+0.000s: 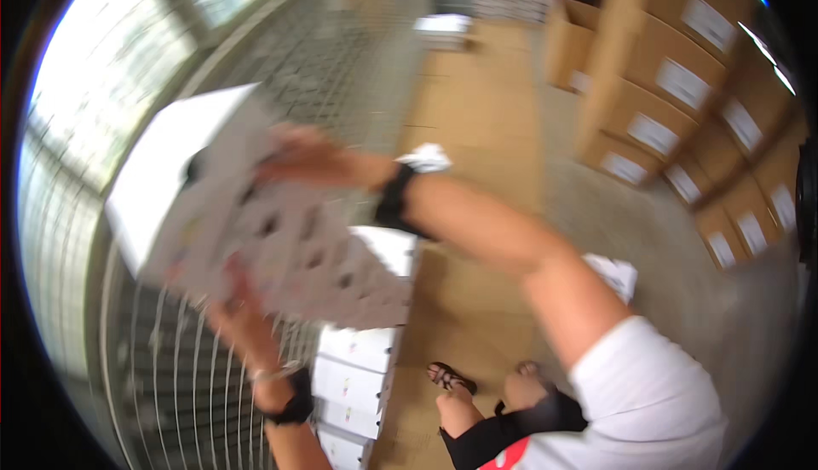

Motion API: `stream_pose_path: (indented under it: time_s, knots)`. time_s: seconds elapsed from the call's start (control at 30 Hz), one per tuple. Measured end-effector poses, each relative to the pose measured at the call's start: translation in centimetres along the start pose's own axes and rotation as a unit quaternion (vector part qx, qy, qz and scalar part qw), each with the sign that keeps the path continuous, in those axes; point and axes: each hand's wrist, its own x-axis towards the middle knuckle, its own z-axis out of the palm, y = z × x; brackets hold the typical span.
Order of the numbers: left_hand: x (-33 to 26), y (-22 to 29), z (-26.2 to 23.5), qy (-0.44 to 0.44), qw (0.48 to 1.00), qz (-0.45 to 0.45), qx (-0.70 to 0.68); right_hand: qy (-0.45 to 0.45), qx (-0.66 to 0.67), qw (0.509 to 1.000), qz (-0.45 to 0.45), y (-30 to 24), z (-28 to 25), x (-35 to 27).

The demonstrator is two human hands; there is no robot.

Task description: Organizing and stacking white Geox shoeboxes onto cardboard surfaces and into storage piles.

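Observation:
A tall stack of white cardboard boxes point(319, 257) rises toward me at the left, its sides marked with dark round spots and smeared coloured print. The topmost white box point(175, 159) has a bright, plain top. My right hand point(311, 156) presses against the far right side of the upper boxes. Lower down, my left hand point(243, 312) grips their near side, so the top of the stack lies between both hands. Motion blurs my fingers and the boxes' edges. I cannot tell whether the top box is lifted off the ones beneath.
More white boxes point(349, 385) stand in a row beside the wire mesh point(204, 385) at the left. Flattened cardboard point(477, 121) covers a strip of floor. Brown cartons point(656, 86) are stacked at the right. White paper point(613, 276) lies on the floor.

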Motion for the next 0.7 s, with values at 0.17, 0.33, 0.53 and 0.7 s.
stream_pose_path:
  time_s: [0.17,0.33,0.53,0.7]
  knots:
    - [-0.3,-0.8,-2.6,0.084,0.984,0.124,0.098,0.104,0.02,0.99,-0.098,-0.2,2.7,-1.8]
    - [-8.6,1.9,1.6,0.134,0.922,0.294,0.213,0.251,0.032,0.959,0.128,1.3,0.0,-21.2]
    - [-22.5,-3.4,11.7,-0.189,0.977,0.027,0.096,0.298,-0.012,0.825,0.48,7.0,-1.1,-54.0]
    - [-30.7,-7.4,26.8,-0.415,0.893,-0.015,0.173,0.352,-0.132,0.639,0.671,3.7,-6.2,-78.3]
